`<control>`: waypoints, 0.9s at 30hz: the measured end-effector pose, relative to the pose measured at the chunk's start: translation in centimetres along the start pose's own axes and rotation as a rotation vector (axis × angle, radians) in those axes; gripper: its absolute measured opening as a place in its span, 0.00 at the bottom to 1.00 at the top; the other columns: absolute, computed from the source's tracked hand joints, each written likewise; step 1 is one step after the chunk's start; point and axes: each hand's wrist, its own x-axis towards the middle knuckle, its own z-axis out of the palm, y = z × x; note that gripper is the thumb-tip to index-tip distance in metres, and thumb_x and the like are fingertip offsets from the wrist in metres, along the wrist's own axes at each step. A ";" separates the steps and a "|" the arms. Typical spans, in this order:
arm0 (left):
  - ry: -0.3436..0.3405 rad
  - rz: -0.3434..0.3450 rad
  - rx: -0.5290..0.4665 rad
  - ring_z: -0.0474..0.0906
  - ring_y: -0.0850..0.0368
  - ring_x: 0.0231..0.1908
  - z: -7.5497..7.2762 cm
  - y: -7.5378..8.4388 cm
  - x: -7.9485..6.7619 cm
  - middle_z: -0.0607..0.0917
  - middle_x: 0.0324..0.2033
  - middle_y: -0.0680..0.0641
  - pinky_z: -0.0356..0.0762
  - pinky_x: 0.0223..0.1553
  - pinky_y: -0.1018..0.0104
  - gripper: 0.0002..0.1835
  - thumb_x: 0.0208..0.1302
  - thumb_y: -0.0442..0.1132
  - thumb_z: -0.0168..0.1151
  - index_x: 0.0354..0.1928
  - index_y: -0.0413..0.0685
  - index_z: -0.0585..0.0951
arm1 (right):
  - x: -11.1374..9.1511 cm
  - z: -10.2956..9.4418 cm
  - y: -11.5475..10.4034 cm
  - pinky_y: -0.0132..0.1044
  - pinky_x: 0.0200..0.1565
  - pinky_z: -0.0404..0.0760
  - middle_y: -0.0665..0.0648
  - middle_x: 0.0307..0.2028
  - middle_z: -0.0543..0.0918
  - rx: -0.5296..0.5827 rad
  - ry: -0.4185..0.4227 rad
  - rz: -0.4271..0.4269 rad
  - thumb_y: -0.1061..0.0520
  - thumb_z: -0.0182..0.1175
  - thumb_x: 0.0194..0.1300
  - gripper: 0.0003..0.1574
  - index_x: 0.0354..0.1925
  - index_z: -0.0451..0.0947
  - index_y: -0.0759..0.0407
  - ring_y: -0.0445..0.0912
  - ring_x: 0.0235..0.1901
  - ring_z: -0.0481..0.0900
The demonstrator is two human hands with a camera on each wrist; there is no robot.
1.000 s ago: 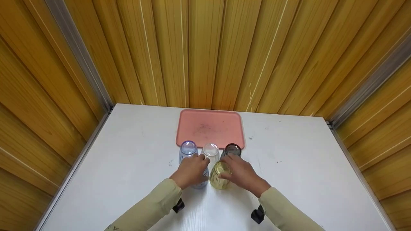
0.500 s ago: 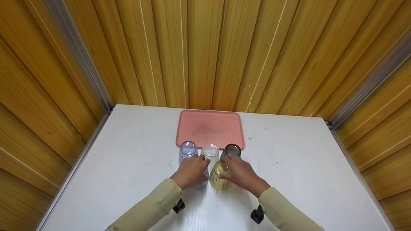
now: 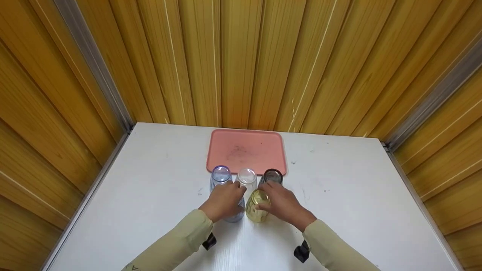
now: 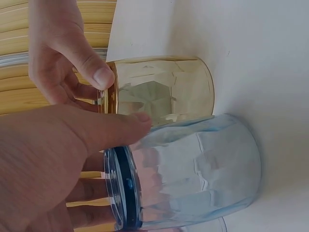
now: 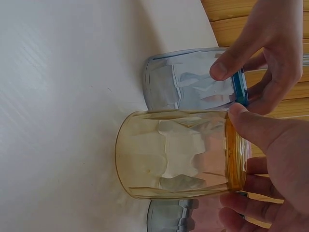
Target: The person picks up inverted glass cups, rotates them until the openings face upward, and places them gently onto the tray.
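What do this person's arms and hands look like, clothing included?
The left sleeve and right sleeve are long and khaki-beige, reaching the wrists; a small dark marking shows on the left one. A small black device shows by each cuff. The left hand and right hand are ungloved.

Blue glass (image 4: 200,174), yellow glass (image 5: 176,154), both upside down

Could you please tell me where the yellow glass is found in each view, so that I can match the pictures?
Head: the yellow glass is low, slightly right of centre, partly covered by the right hand.
Left wrist: the yellow glass is just above centre.
Right wrist: the yellow glass is below centre, large.
Shared landmark: the blue glass gripped by the left hand, beside it in every view.
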 end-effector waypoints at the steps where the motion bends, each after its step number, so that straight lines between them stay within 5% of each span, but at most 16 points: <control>1: -0.001 -0.001 0.002 0.82 0.50 0.37 -0.1 0.0 0.0 0.84 0.38 0.46 0.84 0.33 0.55 0.25 0.48 0.51 0.76 0.46 0.46 0.82 | 0.0 0.0 0.0 0.49 0.51 0.80 0.52 0.50 0.77 0.003 -0.001 0.001 0.39 0.69 0.54 0.35 0.55 0.74 0.54 0.48 0.51 0.77; 27: -0.009 0.007 0.005 0.82 0.50 0.38 -1.9 0.0 -1.2 0.84 0.41 0.46 0.85 0.37 0.57 0.26 0.48 0.49 0.76 0.48 0.47 0.82 | 0.0 0.0 -0.2 0.52 0.55 0.79 0.55 0.56 0.77 0.018 -0.007 0.058 0.41 0.71 0.52 0.36 0.57 0.74 0.51 0.50 0.54 0.77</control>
